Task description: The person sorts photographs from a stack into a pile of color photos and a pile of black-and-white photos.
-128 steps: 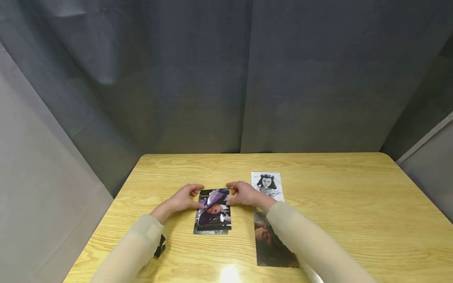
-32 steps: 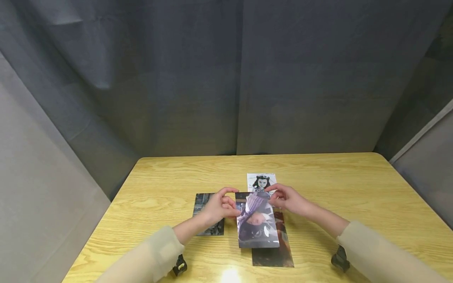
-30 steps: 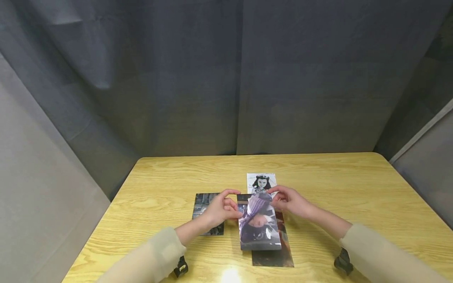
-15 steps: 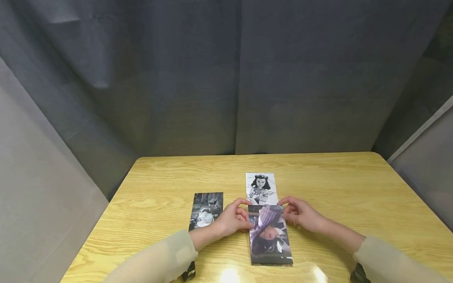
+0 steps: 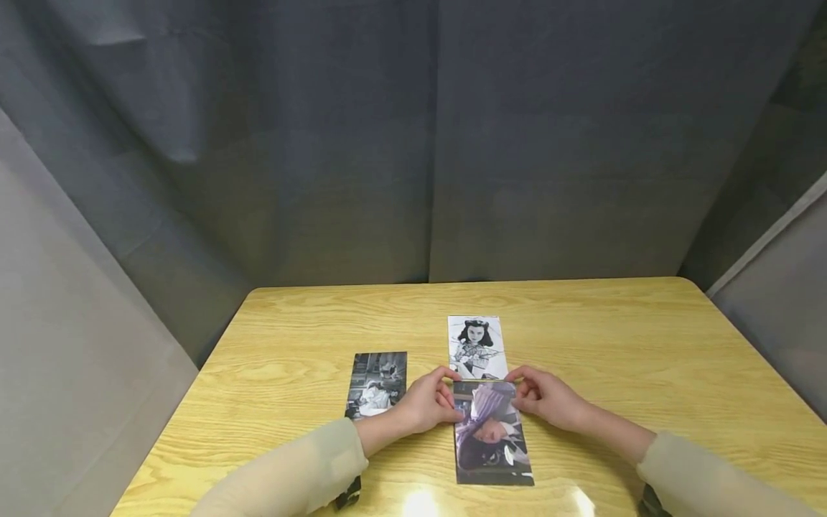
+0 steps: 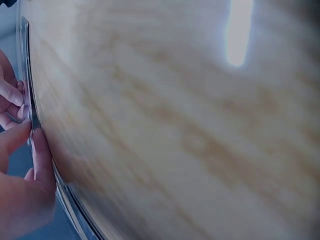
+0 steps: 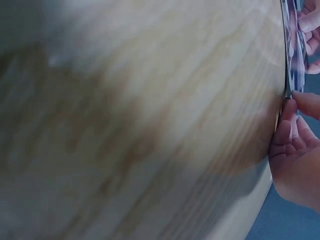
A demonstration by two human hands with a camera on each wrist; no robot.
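A purple-toned photo (image 5: 492,439) lies flat on the wooden table (image 5: 646,345), near the front edge. My left hand (image 5: 451,393) pinches its far left corner. My right hand (image 5: 517,390) pinches its far right corner. In the left wrist view, the fingers (image 6: 22,132) close on the photo's thin edge (image 6: 31,100). The right wrist view shows the right fingers (image 7: 292,125) on the photo's edge (image 7: 292,45). A black-and-white portrait photo (image 5: 476,346) lies just beyond the purple one. A dark photo (image 5: 376,384) lies to the left of my left hand.
Grey curtains (image 5: 413,143) close off the table at the back and on both sides. Bare wood lies to the right of the photos and along the far edge. A lamp glare (image 5: 420,502) shows at the near edge.
Both hands carried the purple photo from the left pile to the right and toward me, then laid it over the brown photo, which is now hidden. The dark photo underneath is uncovered.
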